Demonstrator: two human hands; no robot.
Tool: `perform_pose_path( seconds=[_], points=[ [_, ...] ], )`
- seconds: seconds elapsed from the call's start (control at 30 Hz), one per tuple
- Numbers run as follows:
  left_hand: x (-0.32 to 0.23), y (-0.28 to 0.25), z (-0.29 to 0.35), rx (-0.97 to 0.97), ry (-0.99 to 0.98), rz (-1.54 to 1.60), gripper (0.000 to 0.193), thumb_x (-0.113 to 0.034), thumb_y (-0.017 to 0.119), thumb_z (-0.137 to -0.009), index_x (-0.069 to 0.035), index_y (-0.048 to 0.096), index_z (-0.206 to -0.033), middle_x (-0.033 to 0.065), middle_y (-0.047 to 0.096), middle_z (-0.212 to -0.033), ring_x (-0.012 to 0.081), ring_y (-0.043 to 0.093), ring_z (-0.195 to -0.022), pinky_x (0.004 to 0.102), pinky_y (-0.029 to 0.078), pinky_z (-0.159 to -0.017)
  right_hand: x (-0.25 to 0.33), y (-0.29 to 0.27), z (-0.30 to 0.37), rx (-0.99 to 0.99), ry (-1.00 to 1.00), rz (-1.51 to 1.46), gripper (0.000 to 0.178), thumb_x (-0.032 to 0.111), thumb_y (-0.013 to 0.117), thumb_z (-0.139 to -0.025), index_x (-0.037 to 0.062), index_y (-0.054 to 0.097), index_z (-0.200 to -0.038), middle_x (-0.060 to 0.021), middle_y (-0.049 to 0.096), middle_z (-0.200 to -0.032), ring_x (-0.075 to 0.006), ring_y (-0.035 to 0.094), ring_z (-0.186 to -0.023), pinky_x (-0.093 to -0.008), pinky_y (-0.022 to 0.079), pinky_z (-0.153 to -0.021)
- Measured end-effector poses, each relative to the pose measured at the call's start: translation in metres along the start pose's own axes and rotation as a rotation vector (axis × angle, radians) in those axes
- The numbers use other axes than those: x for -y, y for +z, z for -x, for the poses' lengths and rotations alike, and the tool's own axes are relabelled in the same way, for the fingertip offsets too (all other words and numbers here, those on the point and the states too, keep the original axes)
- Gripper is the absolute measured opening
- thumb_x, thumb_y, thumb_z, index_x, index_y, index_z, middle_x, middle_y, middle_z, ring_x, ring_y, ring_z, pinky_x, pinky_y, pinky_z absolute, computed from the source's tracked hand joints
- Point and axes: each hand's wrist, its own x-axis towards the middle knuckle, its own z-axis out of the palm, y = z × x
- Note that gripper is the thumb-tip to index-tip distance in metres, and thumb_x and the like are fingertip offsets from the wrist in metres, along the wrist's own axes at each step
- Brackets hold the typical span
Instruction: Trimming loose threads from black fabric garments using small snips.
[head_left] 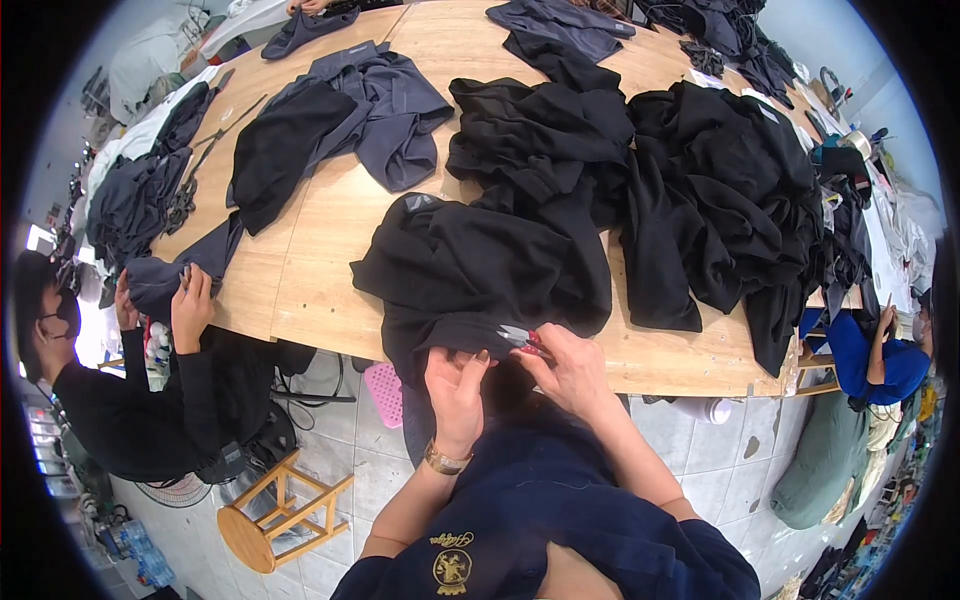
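A crumpled black garment [475, 260] lies in front of me, its near part hanging over the table's front edge. My left hand [456, 392], with a watch on the wrist, pinches the cloth's near edge between thumb and fingers. Close beside it on the right, my right hand [568, 370] is closed around small red-handled thread snips [516, 334]. The pale blades point left and lie against the black cloth, just above my left fingertips. Whether they touch a thread is too small to tell.
Heaps of black garments [720, 200] cover the right of the wooden table [325, 255]; dark grey ones [400, 110] lie farther back. At left, a co-worker [130, 400] holds grey cloth. Another person [880, 355] sits far right. A wooden stool [250, 525] stands on the tiled floor.
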Motion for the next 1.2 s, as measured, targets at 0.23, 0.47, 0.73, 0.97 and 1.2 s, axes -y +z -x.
perform_pose_path(
  seconds=[0.23,0.47,0.73,0.97,1.2],
  points=[
    [0.001,-0.001,0.0,0.015,0.027,-0.066,0.027,0.01,0.052,-0.081,-0.002,0.047,-0.105,0.005,0.054,-0.099,0.0103,0.052,-0.089,0.0229,0.044,-0.081,0.001,-0.002,-0.002,0.008,-0.003,0.047,0.027,0.022,0.07,-0.077,0.0027,0.052,-0.075,-0.0118,0.054,-0.065,-0.0285,0.055,-0.055,-0.0345,0.043,-0.048],
    [-0.001,0.0,0.0,0.034,0.042,-0.067,0.026,0.009,0.053,-0.081,-0.002,0.047,-0.105,0.005,0.054,-0.098,0.0108,0.052,-0.087,0.0232,0.044,-0.08,-0.002,-0.002,-0.003,0.011,-0.052,0.077,0.028,0.027,0.066,-0.08,0.0048,0.049,-0.075,-0.0097,0.054,-0.065,-0.0292,0.056,-0.054,-0.036,0.042,-0.047],
    [-0.004,0.0,-0.002,0.003,-0.106,0.101,0.024,-0.003,0.05,-0.087,-0.002,0.046,-0.111,0.0074,0.058,-0.099,0.0154,0.057,-0.093,0.0294,0.05,-0.078,-0.001,0.011,0.004,-0.138,0.331,-0.518,0.03,0.015,0.072,-0.077,0.0037,0.045,-0.083,-0.0024,0.043,-0.062,-0.012,0.04,-0.049,-0.0253,0.036,-0.047],
    [0.002,-0.007,-0.002,0.08,-0.071,0.162,0.023,-0.007,0.046,-0.089,0.0,0.05,-0.11,0.0108,0.059,-0.107,0.0191,0.056,-0.101,0.0351,0.045,-0.091,0.004,0.021,-0.009,-0.15,-0.118,-0.256,0.035,0.001,0.068,-0.07,0.0,0.046,-0.097,-0.0155,0.056,-0.092,-0.0288,0.057,-0.077,-0.0315,0.047,-0.068],
    [0.013,-0.01,-0.007,-0.045,-0.048,-0.137,0.021,-0.021,0.049,-0.092,-0.006,0.055,-0.107,0.0052,0.057,-0.106,0.0152,0.051,-0.101,0.0314,0.04,-0.09,-0.012,0.027,-0.01,0.036,0.315,-1.025,0.021,-0.005,0.057,-0.082,0.0054,0.042,-0.093,-0.0052,0.056,-0.088,-0.0062,0.053,-0.076,-0.0219,0.043,-0.068]
  ],
)
